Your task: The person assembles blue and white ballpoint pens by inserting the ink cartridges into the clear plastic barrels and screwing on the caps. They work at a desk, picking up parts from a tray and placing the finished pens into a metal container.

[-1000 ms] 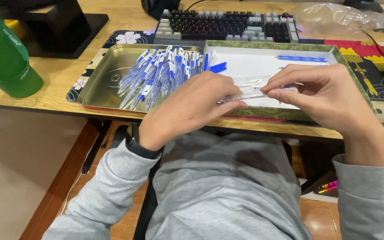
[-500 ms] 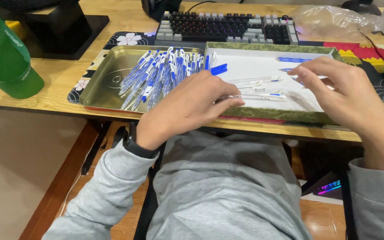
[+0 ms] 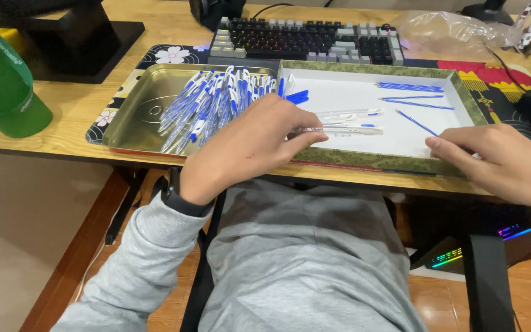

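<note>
My left hand (image 3: 247,150) rests on the front rim of a white, green-edged box (image 3: 364,161) and pinches a clear pen barrel (image 3: 345,130) lying in it. A few more clear barrels (image 3: 348,114) lie just behind it, and blue caps (image 3: 297,95) sit at the box's left edge. My right hand (image 3: 502,163) is at the box's front right corner, fingers loosely apart and holding nothing, close to a thin blue refill (image 3: 416,123). Other blue refills (image 3: 410,87) lie at the back right. A pile of blue-and-white pens (image 3: 216,104) fills a metal tray (image 3: 131,123) on the left.
A dark keyboard (image 3: 305,40) lies behind the tray and box. A green bottle (image 3: 1,86) stands at the far left beside a black monitor stand (image 3: 62,43). A crumpled clear plastic bag (image 3: 450,31) is at the back right. A device with coloured lights (image 3: 462,255) sits under the desk.
My right hand has pulled away from the pen barrel to the right, drawing out a blue refill that now lies in the box. My left hand still holds the barrel.
</note>
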